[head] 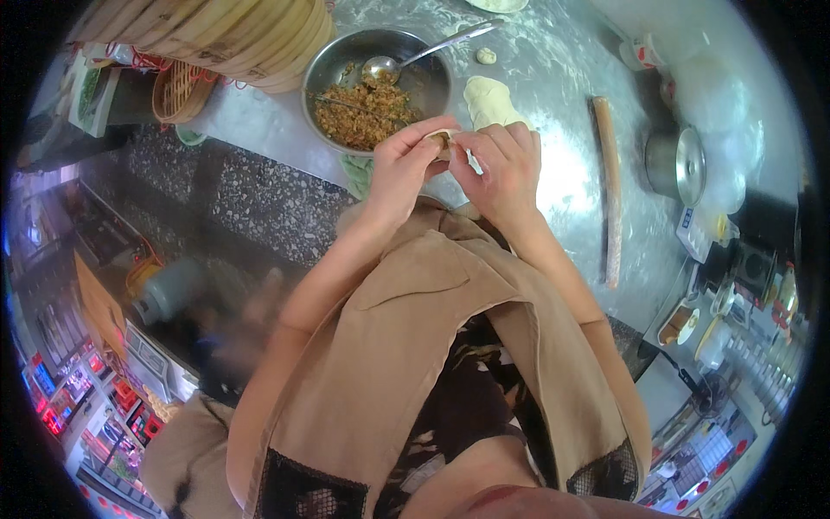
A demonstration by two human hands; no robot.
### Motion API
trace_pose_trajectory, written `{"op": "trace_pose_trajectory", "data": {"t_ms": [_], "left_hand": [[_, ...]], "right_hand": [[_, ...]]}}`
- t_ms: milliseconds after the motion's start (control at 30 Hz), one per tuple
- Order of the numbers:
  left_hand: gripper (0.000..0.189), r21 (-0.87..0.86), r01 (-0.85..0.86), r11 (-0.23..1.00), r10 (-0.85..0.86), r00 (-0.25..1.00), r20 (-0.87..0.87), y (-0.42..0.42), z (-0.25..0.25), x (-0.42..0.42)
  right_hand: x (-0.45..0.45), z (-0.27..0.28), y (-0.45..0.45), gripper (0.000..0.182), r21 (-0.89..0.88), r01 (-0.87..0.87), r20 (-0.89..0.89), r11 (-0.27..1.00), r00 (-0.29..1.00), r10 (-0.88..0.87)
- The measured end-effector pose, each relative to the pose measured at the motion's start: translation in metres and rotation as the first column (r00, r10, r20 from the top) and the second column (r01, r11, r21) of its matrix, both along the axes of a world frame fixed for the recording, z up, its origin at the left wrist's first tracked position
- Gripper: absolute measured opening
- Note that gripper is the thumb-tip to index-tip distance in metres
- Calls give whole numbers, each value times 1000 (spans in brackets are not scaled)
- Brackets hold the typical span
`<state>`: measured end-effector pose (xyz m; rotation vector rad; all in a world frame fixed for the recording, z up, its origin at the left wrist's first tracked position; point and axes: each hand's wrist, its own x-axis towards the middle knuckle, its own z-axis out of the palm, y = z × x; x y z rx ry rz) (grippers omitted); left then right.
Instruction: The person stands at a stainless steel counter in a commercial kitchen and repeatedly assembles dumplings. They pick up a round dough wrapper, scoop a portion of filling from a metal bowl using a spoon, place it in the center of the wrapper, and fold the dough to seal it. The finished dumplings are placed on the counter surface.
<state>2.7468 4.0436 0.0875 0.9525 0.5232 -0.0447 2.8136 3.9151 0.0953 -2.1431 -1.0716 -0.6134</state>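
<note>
Between my two hands is a small dough wrapper (441, 137) with brown filling showing in its opening. My left hand (405, 156) cups it from the left, thumb and fingers around its side. From the right, my right hand (498, 162) pinches the wrapper's edge between thumb and fingertips. The underside of the wrapper is hidden by my fingers. Just beyond my left hand stands a steel bowl (436, 84) of brown minced filling (363, 113), with a metal spoon (447, 44) leaning on its rim. A pale dough lump (487, 100) lies behind my right hand.
Bamboo steamers (259, 39) are stacked at the far left of the floured steel table (564, 58). A small dough piece (486, 56) sits near the bowl. To the right lie a wooden rolling pin (607, 194) and a lidded metal pot (674, 162). A green cloth (356, 174) hangs below the bowl.
</note>
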Motion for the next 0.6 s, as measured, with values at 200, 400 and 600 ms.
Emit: {"op": "trace_pose_trajectory", "data": {"t_ms": [200, 400, 600], "left_hand": [[29, 75, 140, 987, -140, 990, -10, 15, 4, 5], [29, 223, 366, 903, -366, 930, -43, 32, 8, 13], [32, 270, 485, 832, -487, 871, -62, 40, 17, 21]], "right_hand": [[-4, 19, -3, 22, -32, -19, -43, 999, 999, 18], [-1, 17, -8, 20, -74, -135, 22, 988, 990, 137], [0, 15, -9, 18, -90, -141, -7, 986, 990, 141]]}}
